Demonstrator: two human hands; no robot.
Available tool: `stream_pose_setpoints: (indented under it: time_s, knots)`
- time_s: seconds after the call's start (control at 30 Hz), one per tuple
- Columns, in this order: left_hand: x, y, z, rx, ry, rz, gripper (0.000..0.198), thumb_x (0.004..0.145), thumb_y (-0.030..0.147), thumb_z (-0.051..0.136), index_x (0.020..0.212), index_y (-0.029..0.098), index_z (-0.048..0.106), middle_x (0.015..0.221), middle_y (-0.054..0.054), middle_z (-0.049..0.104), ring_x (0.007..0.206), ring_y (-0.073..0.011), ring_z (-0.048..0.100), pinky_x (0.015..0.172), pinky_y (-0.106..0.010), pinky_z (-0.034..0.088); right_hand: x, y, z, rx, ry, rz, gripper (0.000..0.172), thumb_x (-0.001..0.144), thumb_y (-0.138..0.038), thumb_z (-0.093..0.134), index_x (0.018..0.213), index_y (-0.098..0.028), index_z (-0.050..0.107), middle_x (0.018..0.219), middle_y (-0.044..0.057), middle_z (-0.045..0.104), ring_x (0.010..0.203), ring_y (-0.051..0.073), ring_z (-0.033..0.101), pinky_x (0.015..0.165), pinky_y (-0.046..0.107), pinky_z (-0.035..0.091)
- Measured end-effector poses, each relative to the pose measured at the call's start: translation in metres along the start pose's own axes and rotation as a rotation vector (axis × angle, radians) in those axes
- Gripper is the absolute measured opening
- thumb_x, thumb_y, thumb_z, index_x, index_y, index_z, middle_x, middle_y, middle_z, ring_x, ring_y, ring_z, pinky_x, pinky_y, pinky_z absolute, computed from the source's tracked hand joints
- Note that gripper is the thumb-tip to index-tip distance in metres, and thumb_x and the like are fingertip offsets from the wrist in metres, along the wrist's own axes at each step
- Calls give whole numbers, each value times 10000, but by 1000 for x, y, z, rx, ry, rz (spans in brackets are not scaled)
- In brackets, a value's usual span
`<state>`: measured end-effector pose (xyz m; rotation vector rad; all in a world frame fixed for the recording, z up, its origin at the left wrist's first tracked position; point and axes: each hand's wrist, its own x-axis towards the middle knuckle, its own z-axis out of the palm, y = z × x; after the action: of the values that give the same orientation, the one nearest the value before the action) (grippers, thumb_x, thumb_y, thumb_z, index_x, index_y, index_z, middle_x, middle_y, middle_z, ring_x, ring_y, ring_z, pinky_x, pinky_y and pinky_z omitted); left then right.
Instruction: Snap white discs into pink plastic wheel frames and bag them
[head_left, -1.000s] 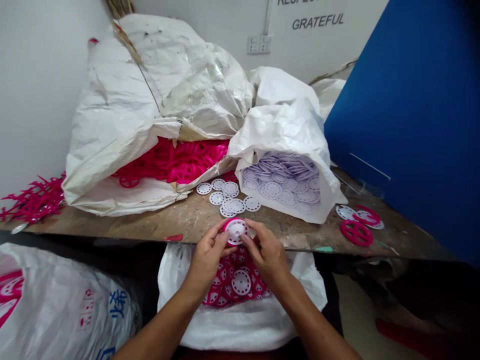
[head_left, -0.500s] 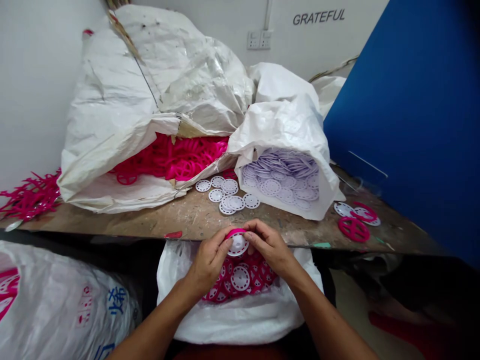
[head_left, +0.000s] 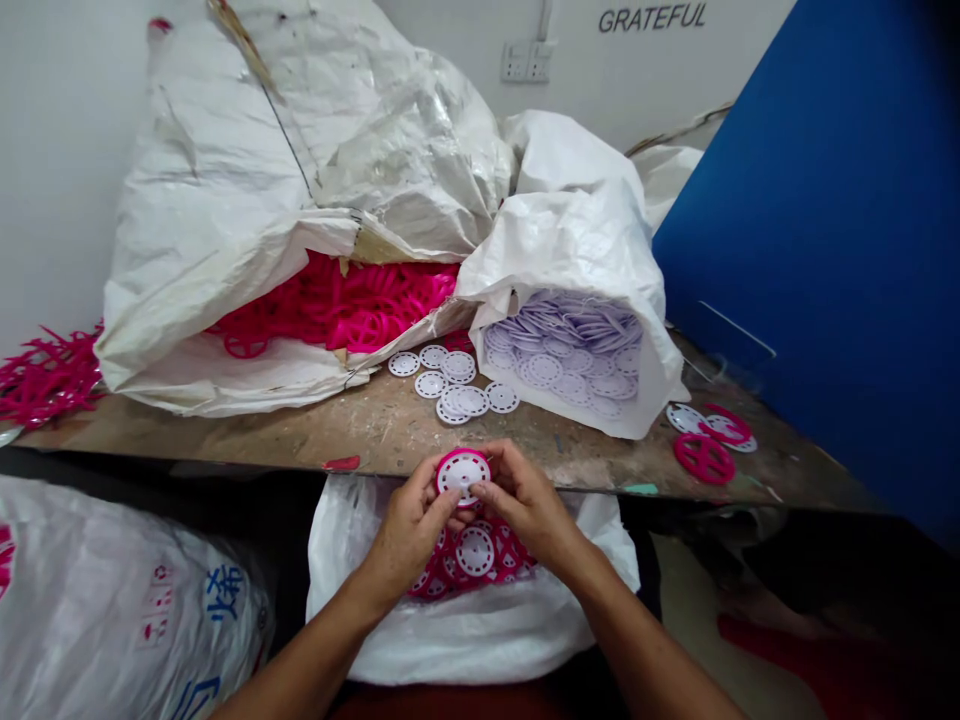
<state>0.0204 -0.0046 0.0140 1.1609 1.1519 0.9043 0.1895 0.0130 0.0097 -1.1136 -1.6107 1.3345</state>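
The white disc (head_left: 465, 472) with a pink rim sits between both hands, just off the bench's (head_left: 255, 440) front edge and above the open sack (head_left: 457, 640) of similar pieces. Round, it shows no long axis; its white face turns up toward the head camera. Neither hand is nearer: the left hand (head_left: 409, 522) and right hand (head_left: 531, 508) both have fingers clamped on it, thumbs over its near side. Loose white discs (head_left: 430, 384) lie beyond, on the bench.
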Motion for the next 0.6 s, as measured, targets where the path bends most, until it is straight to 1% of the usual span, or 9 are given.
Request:
stream_pose_setpoints:
  time_s: [0.07, 0.13, 0.2, 0.27, 0.33, 0.43, 0.47, 0.53, 0.6]
  knots:
    - [-3, 0, -6, 33, -54, -26, 416, 846, 347, 527, 1217, 164, 483, 924, -75, 685, 707, -180, 672, 637, -276, 539, 1, -3, -4, -48, -68, -2, 261, 830, -256, 576, 1082, -213, 526, 883, 10, 648, 789, 149, 603, 692, 253, 463]
    - [-6, 3, -17, 123, -183, -8, 408, 832, 328, 546, 1215, 189, 523, 905, -60, 694, 737, -187, 670, 660, -277, 533, 10, -8, -14, -119, -133, -9, 245, 819, -286, 593, 1049, -204, 576, 862, 8, 659, 782, 156, 608, 691, 259, 468]
    - [-6, 10, -33, 280, -301, 52, 399, 792, 299, 600, 1182, 217, 586, 885, -44, 709, 785, -200, 665, 705, -280, 522, 26, -9, -30, -259, -49, -35, 213, 829, -314, 573, 1002, -199, 622, 883, 25, 672, 811, 175, 616, 732, 290, 476]
    - [0, 22, -54, 430, -291, 117, 382, 773, 288, 617, 1151, 233, 625, 882, -36, 720, 804, -207, 661, 726, -280, 510, 48, -4, -47, -458, 146, -94, 236, 844, -320, 536, 1017, -197, 641, 983, 60, 673, 912, 211, 615, 818, 346, 471]
    - [16, 35, -78, 565, -83, 195, 329, 789, 287, 588, 1107, 232, 649, 911, -37, 720, 815, -206, 657, 752, -288, 495, 70, 7, -60, -657, 223, -172, 297, 833, -311, 534, 1087, -199, 639, 1113, 92, 644, 1029, 247, 592, 884, 388, 460]
    - [56, 52, -120, 736, 412, 330, 226, 786, 256, 577, 986, 217, 676, 962, -45, 703, 870, -209, 635, 830, -306, 454, 93, 29, -69, -906, 154, -220, 338, 810, -306, 555, 1125, -225, 649, 1245, 92, 592, 1090, 277, 581, 884, 411, 485]
    - [71, 56, -134, 751, 520, 346, 217, 792, 252, 568, 980, 209, 667, 974, -55, 694, 888, -213, 624, 844, -315, 442, 97, 36, -71, -970, 138, -215, 332, 816, -307, 546, 1123, -237, 654, 1254, 84, 590, 1073, 278, 595, 865, 412, 499]
    - [102, 60, -159, 740, 658, 352, 224, 809, 236, 536, 1003, 185, 637, 1021, -86, 664, 947, -228, 594, 878, -343, 416, 100, 46, -72, -1056, 130, -216, 321, 844, -310, 508, 1119, -247, 661, 1238, 73, 607, 1030, 274, 622, 831, 411, 516]
    - [130, 60, -178, 712, 726, 343, 205, 788, 209, 553, 974, 164, 626, 1021, -108, 641, 984, -245, 568, 907, -372, 390, 99, 52, -71, -1108, 140, -247, 326, 869, -322, 470, 1118, -239, 664, 1221, 76, 621, 1016, 271, 630, 819, 411, 515]
